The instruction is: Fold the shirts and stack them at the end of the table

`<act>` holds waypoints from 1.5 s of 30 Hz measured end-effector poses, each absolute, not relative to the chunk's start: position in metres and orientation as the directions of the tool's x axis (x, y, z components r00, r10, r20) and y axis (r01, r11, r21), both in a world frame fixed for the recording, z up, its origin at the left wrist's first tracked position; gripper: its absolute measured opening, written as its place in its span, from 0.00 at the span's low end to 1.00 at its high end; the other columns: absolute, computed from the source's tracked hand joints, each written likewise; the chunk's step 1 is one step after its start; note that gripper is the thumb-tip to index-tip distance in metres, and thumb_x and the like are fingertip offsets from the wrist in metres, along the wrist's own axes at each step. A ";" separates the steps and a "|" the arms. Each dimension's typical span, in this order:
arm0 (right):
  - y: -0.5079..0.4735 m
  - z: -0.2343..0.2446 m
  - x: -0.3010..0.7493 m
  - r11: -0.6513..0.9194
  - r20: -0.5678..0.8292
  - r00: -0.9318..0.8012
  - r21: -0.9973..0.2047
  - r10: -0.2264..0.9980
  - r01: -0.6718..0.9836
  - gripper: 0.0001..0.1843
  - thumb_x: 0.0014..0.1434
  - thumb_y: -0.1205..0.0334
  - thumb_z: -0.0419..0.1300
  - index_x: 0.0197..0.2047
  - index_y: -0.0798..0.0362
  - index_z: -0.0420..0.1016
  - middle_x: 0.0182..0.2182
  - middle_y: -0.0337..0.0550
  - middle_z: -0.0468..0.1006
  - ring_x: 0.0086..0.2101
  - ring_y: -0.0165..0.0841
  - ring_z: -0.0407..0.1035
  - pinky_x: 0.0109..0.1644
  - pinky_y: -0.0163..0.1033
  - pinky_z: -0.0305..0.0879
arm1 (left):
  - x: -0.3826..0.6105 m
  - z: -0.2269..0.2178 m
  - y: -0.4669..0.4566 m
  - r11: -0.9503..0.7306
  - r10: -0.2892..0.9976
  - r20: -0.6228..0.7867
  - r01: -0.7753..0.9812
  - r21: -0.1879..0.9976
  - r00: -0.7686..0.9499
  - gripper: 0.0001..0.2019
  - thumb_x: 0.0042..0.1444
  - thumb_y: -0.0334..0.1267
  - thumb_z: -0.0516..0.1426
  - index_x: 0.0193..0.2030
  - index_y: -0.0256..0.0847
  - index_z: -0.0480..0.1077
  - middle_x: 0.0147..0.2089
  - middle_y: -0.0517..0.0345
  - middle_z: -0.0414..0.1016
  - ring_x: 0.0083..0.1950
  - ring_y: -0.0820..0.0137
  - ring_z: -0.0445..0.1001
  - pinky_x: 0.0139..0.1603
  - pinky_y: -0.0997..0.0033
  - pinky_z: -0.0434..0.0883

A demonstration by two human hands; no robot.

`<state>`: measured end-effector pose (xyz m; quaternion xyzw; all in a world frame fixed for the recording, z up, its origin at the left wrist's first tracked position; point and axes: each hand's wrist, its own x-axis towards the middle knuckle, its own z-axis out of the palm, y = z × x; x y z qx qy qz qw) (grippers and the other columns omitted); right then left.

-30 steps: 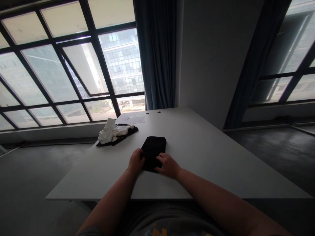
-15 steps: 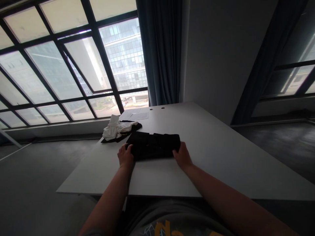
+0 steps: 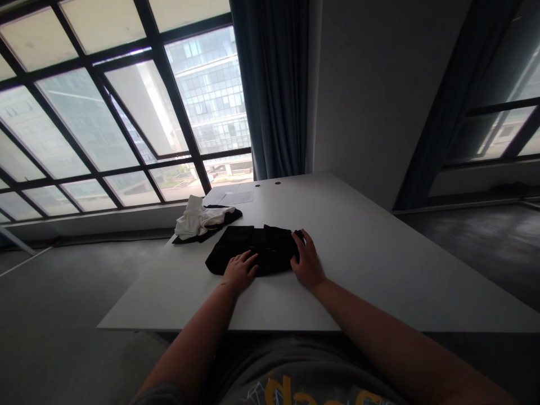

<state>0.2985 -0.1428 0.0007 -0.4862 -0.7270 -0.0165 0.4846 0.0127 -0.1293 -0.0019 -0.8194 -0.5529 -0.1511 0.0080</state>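
A black folded cloth garment [image 3: 253, 250] lies flat on the white table [image 3: 358, 270], in front of me. My left hand [image 3: 240, 271] rests palm down on its near edge, fingers spread. My right hand [image 3: 307, 260] presses on the garment's right end, with the fingertips over its edge. To the far left, a crumpled white cloth [image 3: 197, 220] sits on a second black cloth [image 3: 225, 216], beyond the reach of both hands. Neither hand touches that pile.
Papers [image 3: 232, 196] lie at the table's far end, near two small round holes [image 3: 267, 183]. The table's near edge runs just in front of my body. Large windows [image 3: 126, 112] and a dark curtain [image 3: 270, 84] stand beyond it, above a grey floor [image 3: 63, 304].
The black garment has gone from a narrow folded strip to a wider, looser shape lying across the table. My left hand has moved from its left end onto its near edge.
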 end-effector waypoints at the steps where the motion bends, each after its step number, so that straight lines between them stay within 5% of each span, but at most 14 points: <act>1: -0.141 0.000 0.298 0.523 0.715 -0.055 -0.455 0.697 0.721 0.42 0.60 0.71 0.55 0.76 0.44 0.54 0.74 0.52 0.48 0.73 0.50 0.47 0.74 0.61 0.56 | 0.018 0.000 -0.125 -0.378 0.906 0.259 0.915 0.141 0.334 0.25 0.70 0.51 0.52 0.72 0.55 0.65 0.75 0.53 0.63 0.71 0.53 0.67 0.71 0.47 0.64; 6: -0.131 -0.009 0.305 0.421 0.626 0.050 -0.579 0.778 0.698 0.35 0.63 0.61 0.57 0.72 0.50 0.60 0.55 0.55 0.70 0.54 0.49 0.67 0.62 0.60 0.69 | 0.053 0.017 -0.098 -0.347 0.927 0.189 0.933 0.098 0.325 0.27 0.67 0.53 0.57 0.69 0.49 0.67 0.66 0.47 0.73 0.69 0.53 0.68 0.69 0.50 0.62; 10: -0.132 -0.011 0.320 0.371 0.644 0.063 -0.514 0.762 0.773 0.14 0.61 0.61 0.58 0.49 0.52 0.77 0.48 0.54 0.70 0.49 0.50 0.66 0.60 0.60 0.69 | 0.075 0.026 -0.090 -0.312 0.943 0.154 0.945 0.096 0.295 0.12 0.66 0.46 0.59 0.50 0.42 0.75 0.51 0.47 0.81 0.60 0.55 0.75 0.66 0.52 0.63; 13: -0.135 -0.009 0.326 0.374 0.684 0.087 -0.495 0.724 0.784 0.06 0.58 0.63 0.60 0.40 0.51 0.75 0.52 0.55 0.67 0.53 0.50 0.64 0.63 0.58 0.67 | 0.087 0.035 -0.095 -0.287 0.942 0.216 0.951 0.113 0.258 0.11 0.70 0.40 0.52 0.52 0.42 0.73 0.52 0.46 0.80 0.59 0.57 0.75 0.64 0.55 0.65; 15: -0.135 -0.009 0.325 0.382 0.685 0.097 -0.512 0.723 0.770 0.08 0.58 0.62 0.60 0.42 0.52 0.75 0.55 0.57 0.67 0.56 0.51 0.64 0.64 0.57 0.66 | 0.091 0.047 -0.097 -0.215 0.949 0.272 0.957 0.193 0.159 0.14 0.73 0.40 0.47 0.56 0.43 0.70 0.54 0.45 0.79 0.55 0.58 0.77 0.58 0.59 0.68; 18: -0.134 -0.012 0.320 0.397 0.601 0.013 -0.544 0.799 0.739 0.11 0.61 0.59 0.58 0.44 0.53 0.78 0.51 0.57 0.74 0.54 0.50 0.68 0.61 0.55 0.68 | 0.090 0.072 -0.094 -0.123 0.949 0.313 0.878 0.463 -0.032 0.17 0.74 0.42 0.44 0.61 0.43 0.68 0.48 0.48 0.80 0.48 0.61 0.79 0.50 0.65 0.71; 20: -0.135 -0.015 0.317 0.422 0.508 -0.100 -0.573 0.856 0.703 0.13 0.62 0.56 0.58 0.44 0.52 0.79 0.44 0.54 0.79 0.49 0.48 0.73 0.56 0.51 0.70 | 0.083 0.088 -0.088 -0.173 0.965 0.263 0.775 0.607 0.010 0.19 0.74 0.41 0.43 0.63 0.43 0.67 0.43 0.53 0.81 0.44 0.63 0.79 0.48 0.66 0.72; 22: -0.137 -0.016 0.317 0.434 0.455 -0.146 -0.630 0.878 0.644 0.13 0.61 0.53 0.59 0.42 0.52 0.79 0.40 0.50 0.81 0.43 0.46 0.76 0.49 0.47 0.72 | 0.076 0.097 -0.081 -0.224 0.975 0.142 0.743 0.631 0.174 0.20 0.73 0.43 0.45 0.64 0.43 0.69 0.40 0.56 0.81 0.41 0.65 0.79 0.46 0.67 0.75; 24: -0.140 -0.015 0.320 0.413 0.466 -0.065 -0.699 0.882 0.584 0.13 0.60 0.50 0.60 0.38 0.52 0.77 0.36 0.49 0.82 0.38 0.44 0.77 0.43 0.44 0.72 | 0.070 0.100 -0.074 -0.234 0.957 -0.015 0.799 0.554 0.291 0.20 0.71 0.47 0.49 0.59 0.43 0.75 0.39 0.56 0.82 0.41 0.65 0.79 0.45 0.66 0.76; 28: -0.140 -0.009 0.333 0.340 0.480 0.164 -0.786 0.862 0.516 0.17 0.65 0.46 0.55 0.35 0.50 0.71 0.31 0.45 0.79 0.34 0.40 0.75 0.40 0.43 0.71 | 0.071 0.087 -0.068 -0.171 0.960 -0.157 0.932 0.321 0.230 0.14 0.61 0.48 0.61 0.43 0.40 0.81 0.42 0.44 0.83 0.51 0.52 0.80 0.56 0.55 0.75; 33: -0.127 -0.011 0.339 0.355 0.505 0.373 -0.844 0.778 0.401 0.21 0.66 0.49 0.53 0.57 0.51 0.65 0.47 0.52 0.78 0.46 0.41 0.75 0.52 0.47 0.74 | 0.088 0.060 -0.080 -0.081 0.981 -0.166 0.989 0.126 0.102 0.31 0.60 0.60 0.61 0.60 0.38 0.74 0.64 0.30 0.73 0.68 0.40 0.68 0.65 0.42 0.67; 36: -0.126 -0.015 0.334 0.438 0.614 0.231 -0.734 0.755 0.520 0.27 0.66 0.52 0.53 0.66 0.49 0.62 0.64 0.57 0.65 0.62 0.44 0.66 0.66 0.55 0.67 | 0.094 0.047 -0.089 -0.031 0.992 -0.120 1.000 -0.004 0.031 0.34 0.62 0.62 0.56 0.67 0.42 0.68 0.72 0.32 0.63 0.72 0.40 0.61 0.66 0.41 0.66; 39: -0.130 -0.021 0.326 0.446 0.621 0.023 -0.588 0.784 0.674 0.27 0.64 0.55 0.57 0.66 0.48 0.67 0.72 0.54 0.53 0.71 0.49 0.52 0.73 0.60 0.57 | 0.094 0.042 -0.090 -0.053 0.991 -0.123 0.997 -0.049 0.046 0.25 0.70 0.53 0.49 0.65 0.42 0.69 0.69 0.33 0.65 0.66 0.44 0.70 0.60 0.46 0.71; 45: -0.130 -0.030 0.321 0.424 0.509 -0.109 -0.558 0.854 0.713 0.27 0.62 0.59 0.58 0.65 0.50 0.71 0.69 0.54 0.58 0.69 0.49 0.55 0.75 0.59 0.54 | 0.071 0.066 -0.061 -0.275 0.946 -0.173 0.961 0.021 0.275 0.14 0.69 0.42 0.57 0.53 0.36 0.77 0.54 0.41 0.77 0.55 0.58 0.78 0.58 0.60 0.75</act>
